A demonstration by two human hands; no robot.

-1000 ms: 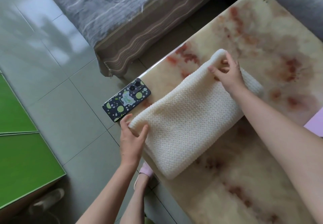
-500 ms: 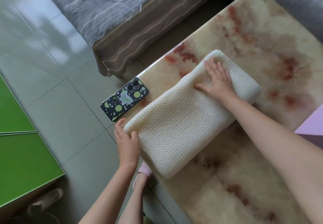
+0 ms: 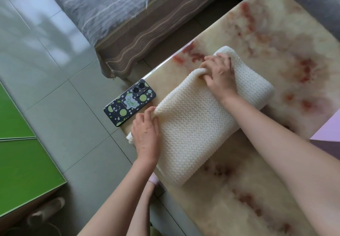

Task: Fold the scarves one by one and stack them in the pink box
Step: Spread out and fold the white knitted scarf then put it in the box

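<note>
A cream knitted scarf (image 3: 198, 125) lies folded into a thick oblong on the marbled worktop (image 3: 248, 189), running diagonally, with its left end at the worktop's edge. Both hands have hold of it along its far long edge. The left hand (image 3: 146, 134) sits at the scarf's left end, fingers curled, and pinches the knit so that it bunches into a small peak between thumb and fingers. The right hand (image 3: 219, 75) is further along that edge, towards the scarf's right end. Its fingers are curled into the fabric and have gathered a fold of it, which is raised a little off the layer below. The rest of the scarf rests flat, its near long edge rounded where the layers double over.

Just left of the scarf, a dark phone (image 3: 129, 102) with green dots lies face down at the worktop's corner, close to the left hand but not touching it. To the scarf's right, past the right forearm, a corner of the pink box (image 3: 329, 131) shows at the frame's border, apart from the scarf. Beyond the scarf stands a bed (image 3: 128, 15) with a grey cover, on a tiled floor (image 3: 55, 88).
</note>
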